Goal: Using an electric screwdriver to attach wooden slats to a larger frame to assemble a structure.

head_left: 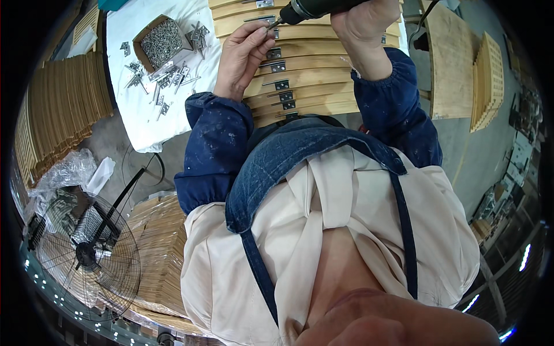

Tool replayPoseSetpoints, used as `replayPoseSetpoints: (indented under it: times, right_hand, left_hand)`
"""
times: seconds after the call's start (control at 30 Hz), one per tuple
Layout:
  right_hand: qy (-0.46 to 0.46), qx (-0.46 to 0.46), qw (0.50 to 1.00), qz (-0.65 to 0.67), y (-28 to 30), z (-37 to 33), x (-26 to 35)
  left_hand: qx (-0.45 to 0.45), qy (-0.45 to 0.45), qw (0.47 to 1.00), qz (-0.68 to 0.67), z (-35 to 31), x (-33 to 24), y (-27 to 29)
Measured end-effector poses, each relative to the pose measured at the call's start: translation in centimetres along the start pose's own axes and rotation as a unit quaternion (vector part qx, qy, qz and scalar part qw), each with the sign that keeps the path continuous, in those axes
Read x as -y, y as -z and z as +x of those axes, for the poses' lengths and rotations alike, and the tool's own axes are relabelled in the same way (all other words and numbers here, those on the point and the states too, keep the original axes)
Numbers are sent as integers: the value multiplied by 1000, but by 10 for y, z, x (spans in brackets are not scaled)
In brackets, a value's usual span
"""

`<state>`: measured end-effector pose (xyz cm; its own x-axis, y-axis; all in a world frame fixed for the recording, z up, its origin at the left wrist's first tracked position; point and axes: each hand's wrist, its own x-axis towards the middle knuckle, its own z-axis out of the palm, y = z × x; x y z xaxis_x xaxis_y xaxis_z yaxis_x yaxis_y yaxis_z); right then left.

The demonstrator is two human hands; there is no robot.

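My right hand (365,24) is wrapped round a dark green and black power drill (316,7), partly cut off by the top edge. Its bit points left and down to the fingertips of my left hand (247,56). Thumb and forefinger of that hand are pinched together at the bit's tip; whatever small piece they hold is hidden. Under both hands lies a row of pale wooden boards (314,78), stacked edge to edge. Small metal hinges (281,85) with thin pins sit along the boards in a line.
On a white-covered table (133,112) at left stand an open cardboard box of screws (164,43) and several loose hinges (167,81). Stacked slatted wood (63,109) is at far left, a wire-caged fan (86,256) at lower left. A wooden panel (453,63) stands at right.
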<state>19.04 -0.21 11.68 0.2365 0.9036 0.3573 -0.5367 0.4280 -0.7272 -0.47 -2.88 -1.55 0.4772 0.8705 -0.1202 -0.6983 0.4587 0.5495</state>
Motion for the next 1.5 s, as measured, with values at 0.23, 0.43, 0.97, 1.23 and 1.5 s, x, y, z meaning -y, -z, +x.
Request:
replayPoseSetpoints:
  times: [0.23, 0.43, 0.97, 1.23, 1.5]
  right_hand:
    - [-17, 58, 998, 18, 1, 9, -2]
    - [45, 62, 997, 0, -17, 39, -11]
    - [29, 34, 990, -136, -22, 44, -63]
    - [27, 33, 985, -166, -24, 40, -68]
    - [11, 80, 979, -188, -23, 39, -73]
  left_hand:
    - [1, -6, 999, 40, 8, -3, -2]
    - [-120, -62, 937, 322, 37, -31, 2]
    - [-60, -100, 755, 646, 59, -53, -9]
    - [-59, -99, 704, 701, 60, -56, -10]
    - [-86, -132, 754, 638, 66, -42, 19]
